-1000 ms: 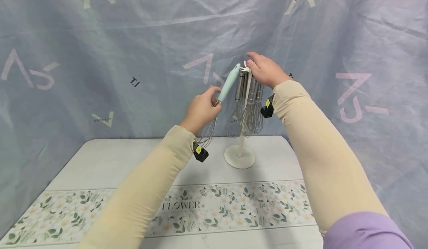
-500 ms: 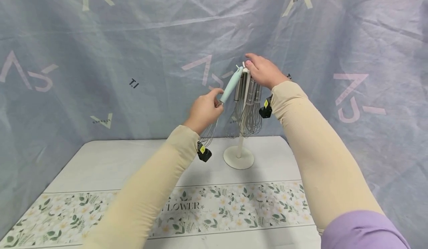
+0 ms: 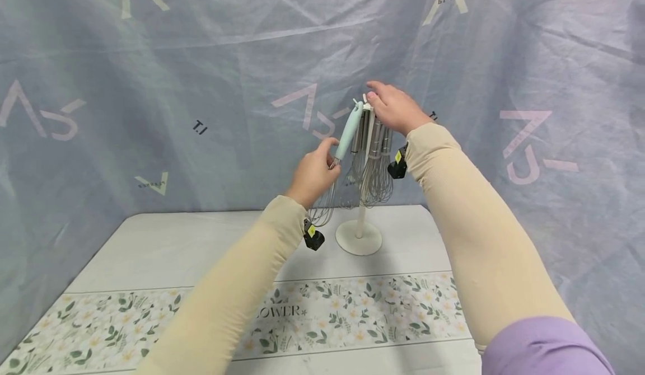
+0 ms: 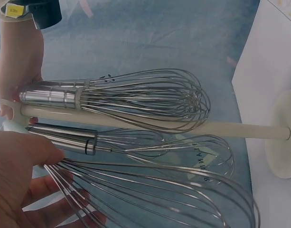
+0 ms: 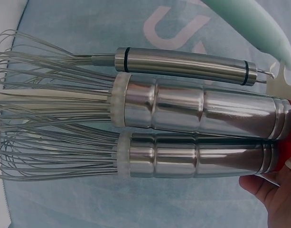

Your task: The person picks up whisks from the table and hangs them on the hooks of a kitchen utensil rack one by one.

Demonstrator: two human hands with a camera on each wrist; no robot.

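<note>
My left hand (image 3: 312, 174) pinches a balloon whisk with a mint handle (image 3: 349, 131) at its neck, where the wires start. The whisk tilts, and its wire loops (image 4: 183, 183) hang down in the left wrist view. Its handle's end is right at a hook of the white whisk stand (image 3: 359, 239). At the top of that stand my right hand (image 3: 396, 108) grips it, mostly beyond the frame in the right wrist view. Several steel whisks hang there: two with thick ribbed handles (image 5: 178, 105) and red ends, and at least one with a slim handle (image 5: 183, 65).
The stand's round base rests on a white table (image 3: 191, 249) with a floral printed band (image 3: 353, 313). A grey-blue cloth (image 3: 227, 112) with letters hangs behind the table. Black wrist cameras (image 3: 313, 235) sit close below each hand.
My left hand has moved right and slightly down, bringing the mint whisk closer to the stand, and its handle stands more upright. A hook tip now shows past the handle's end. My right hand stays at the top.
</note>
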